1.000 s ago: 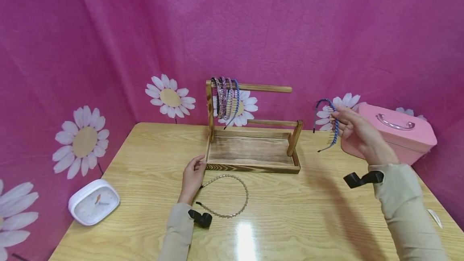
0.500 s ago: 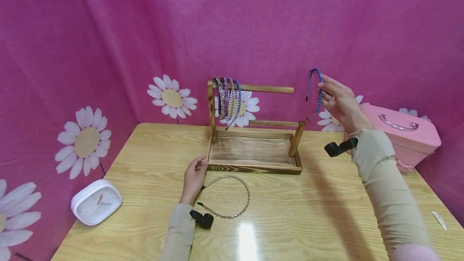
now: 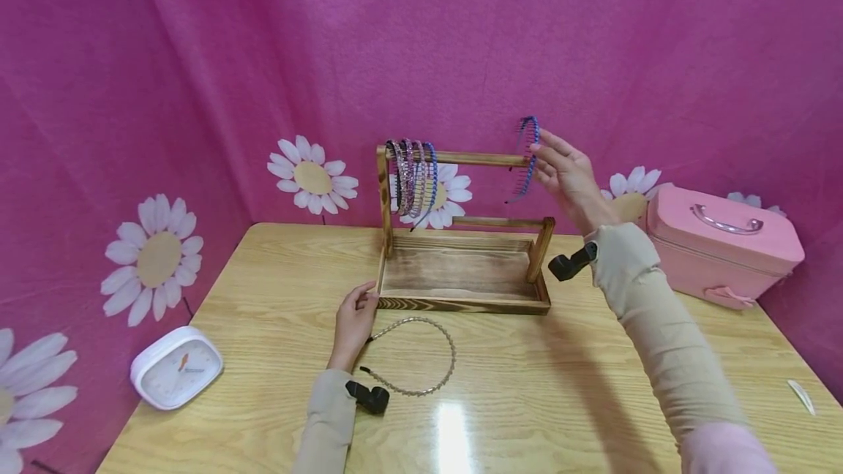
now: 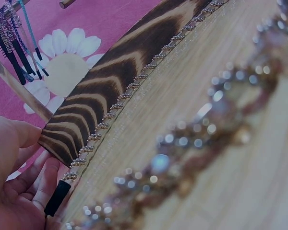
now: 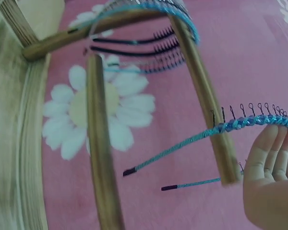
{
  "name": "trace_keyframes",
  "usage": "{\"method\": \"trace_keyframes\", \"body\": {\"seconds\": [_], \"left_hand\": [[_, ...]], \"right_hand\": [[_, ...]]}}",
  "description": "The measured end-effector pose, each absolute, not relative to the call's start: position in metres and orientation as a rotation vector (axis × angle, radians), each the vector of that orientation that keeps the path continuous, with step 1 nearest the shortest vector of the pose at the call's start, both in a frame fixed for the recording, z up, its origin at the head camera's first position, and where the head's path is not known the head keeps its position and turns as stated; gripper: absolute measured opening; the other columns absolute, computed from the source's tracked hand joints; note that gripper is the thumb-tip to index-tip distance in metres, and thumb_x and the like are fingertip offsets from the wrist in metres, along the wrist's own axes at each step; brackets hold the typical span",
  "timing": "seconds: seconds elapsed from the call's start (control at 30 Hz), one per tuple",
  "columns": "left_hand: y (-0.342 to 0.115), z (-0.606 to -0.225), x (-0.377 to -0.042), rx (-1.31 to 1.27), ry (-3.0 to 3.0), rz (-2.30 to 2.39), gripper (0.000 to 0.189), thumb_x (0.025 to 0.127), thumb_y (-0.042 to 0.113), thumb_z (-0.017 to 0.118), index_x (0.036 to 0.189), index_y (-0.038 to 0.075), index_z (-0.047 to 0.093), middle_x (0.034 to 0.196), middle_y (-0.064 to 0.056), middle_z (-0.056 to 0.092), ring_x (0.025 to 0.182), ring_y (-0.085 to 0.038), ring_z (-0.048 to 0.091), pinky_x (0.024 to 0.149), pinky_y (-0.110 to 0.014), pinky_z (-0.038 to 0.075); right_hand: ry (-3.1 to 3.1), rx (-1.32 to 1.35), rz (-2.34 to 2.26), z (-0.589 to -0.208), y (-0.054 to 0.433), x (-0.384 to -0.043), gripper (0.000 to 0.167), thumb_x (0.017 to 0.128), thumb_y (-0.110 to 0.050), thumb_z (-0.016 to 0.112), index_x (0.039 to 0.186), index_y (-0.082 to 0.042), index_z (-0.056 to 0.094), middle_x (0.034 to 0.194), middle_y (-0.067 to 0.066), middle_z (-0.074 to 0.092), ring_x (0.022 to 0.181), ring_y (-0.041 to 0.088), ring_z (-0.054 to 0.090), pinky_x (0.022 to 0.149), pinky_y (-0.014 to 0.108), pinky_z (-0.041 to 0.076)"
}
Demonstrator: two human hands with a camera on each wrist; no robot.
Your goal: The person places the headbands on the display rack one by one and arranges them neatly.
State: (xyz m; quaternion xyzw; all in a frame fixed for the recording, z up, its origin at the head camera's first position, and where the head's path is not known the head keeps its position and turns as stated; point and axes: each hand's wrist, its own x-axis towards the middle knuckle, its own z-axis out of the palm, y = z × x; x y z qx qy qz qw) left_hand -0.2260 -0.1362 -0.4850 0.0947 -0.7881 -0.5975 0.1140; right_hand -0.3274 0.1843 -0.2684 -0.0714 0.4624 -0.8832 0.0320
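My right hand point(image 3: 571, 175) pinches a blue beaded headband point(image 3: 536, 136) with small teeth along its inner side. The headband is at the free right end of the wooden stand's point(image 3: 461, 306) upper bar; in the right wrist view its two tips lie on either side of that bar's end. Several sparkly headbands point(image 3: 410, 185), one of them blue, hang at the bar's left end. At the stand's front left corner, my left hand point(image 3: 353, 326) grips the tray edge between thumb and fingers. A clear-and-gold beaded headband point(image 3: 453, 357) lies on the table beside that hand.
A white clock point(image 3: 178, 369) stands at the left. On the right sits a pink case point(image 3: 724, 236) with a silver handle, and a small white clip-like piece point(image 3: 801, 397) lies near the table's edge. A pink flowered cloth point(image 3: 487, 42) hangs behind the table.
My right hand has carried the blue headband up and leftward from beside the pink case to the upper bar's free end. The left hand has stayed at the stand's corner.
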Motion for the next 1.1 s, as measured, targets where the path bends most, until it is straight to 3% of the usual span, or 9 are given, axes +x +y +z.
{"method": "trace_keyframes", "body": {"seconds": [0.1,0.23,0.53,0.67,0.83,1.1], "left_hand": [[-0.136,-0.486,-0.226,0.284,-2.317,-1.751,0.029,0.097,0.012,0.057,0.123,0.002,0.065,0.109,-0.019,0.065,0.087,-0.011,0.058,0.084,-0.029,0.047],[-0.137,-0.485,-0.226,0.283,-2.323,-1.742,0.029,0.097,0.013,0.056,0.123,0.002,0.065,0.109,-0.019,0.066,0.088,-0.013,0.059,0.084,-0.03,0.048],[-0.137,-0.486,-0.225,0.272,-2.324,-1.745,0.03,0.097,0.013,0.056,0.124,0.002,0.064,0.109,-0.019,0.066,0.091,-0.016,0.06,0.085,-0.031,0.048],[-0.137,-0.485,-0.225,0.276,-2.318,-1.744,0.03,0.097,0.013,0.056,0.123,0.002,0.065,0.109,-0.019,0.066,0.091,-0.017,0.06,0.086,-0.032,0.048],[-0.138,-0.485,-0.225,0.281,-2.315,-1.743,0.03,0.097,0.013,0.056,0.123,0.002,0.065,0.109,-0.019,0.067,0.094,-0.021,0.061,0.086,-0.032,0.048],[-0.137,-0.485,-0.225,0.283,-2.325,-1.741,0.03,0.097,0.013,0.056,0.123,0.002,0.065,0.109,-0.019,0.067,0.092,-0.016,0.06,0.085,-0.03,0.048]], "right_hand": [[1.472,-0.181,-2.671,-0.27,0.17,-0.328,0.04,0.091,0.001,0.063,0.13,-0.008,0.057,0.088,0.002,0.067,0.077,0.01,0.06,0.073,0.019,0.051],[1.594,-0.159,-2.587,-0.273,0.148,-0.332,0.063,0.093,-0.002,0.061,0.15,-0.003,0.034,0.087,-0.003,0.07,0.077,0.008,0.062,0.075,0.018,0.052],[1.792,-0.228,-2.397,-0.287,0.103,-0.334,0.053,0.097,-0.005,0.055,0.148,-0.004,0.039,0.096,-0.005,0.062,0.09,0.006,0.061,0.082,0.018,0.052],[1.832,-0.224,-2.348,-0.295,0.09,-0.333,0.052,0.098,-0.004,0.054,0.148,-0.004,0.04,0.095,-0.006,0.063,0.087,0.005,0.062,0.081,0.019,0.053],[1.812,-0.217,-2.332,-0.3,0.081,-0.332,0.05,0.098,-0.006,0.053,0.147,-0.006,0.042,0.101,-0.002,0.061,0.089,0.008,0.064,0.099,0.03,0.049],[1.815,-0.229,-2.315,-0.303,0.079,-0.332,0.05,0.1,-0.007,0.05,0.149,-0.007,0.039,0.106,-0.002,0.058,0.096,0.012,0.061,0.103,0.033,0.047]]}}
